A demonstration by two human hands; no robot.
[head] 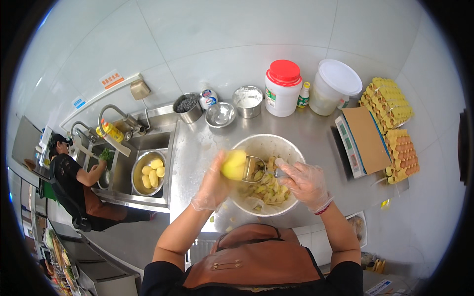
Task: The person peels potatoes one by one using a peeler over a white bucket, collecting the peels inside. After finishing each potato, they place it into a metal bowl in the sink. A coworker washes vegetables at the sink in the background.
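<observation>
In a clear plastic glove, my left hand (pixel 214 185) holds a peeled yellow potato (pixel 234 165) above the left part of a large metal pot (pixel 292 144). My right hand (pixel 305 183), gloved the same way, grips the handle of a metal peeler (pixel 255 169), whose wide head lies against the potato's right side. Peelings (pixel 272 188) fill the bottom of the pot. Several peeled potatoes (pixel 153 179) lie in a steel bowl (pixel 137 162) in the sink to the left.
Behind the pot stand a small steel bowl (pixel 220 114), a red-lidded jar (pixel 283 92) and a white-lidded bucket (pixel 326 98). A scale (pixel 350 148) with cardboard on it and egg trays (pixel 401 155) are at the right. A co-worker (pixel 70 174) holds greens over the far sink.
</observation>
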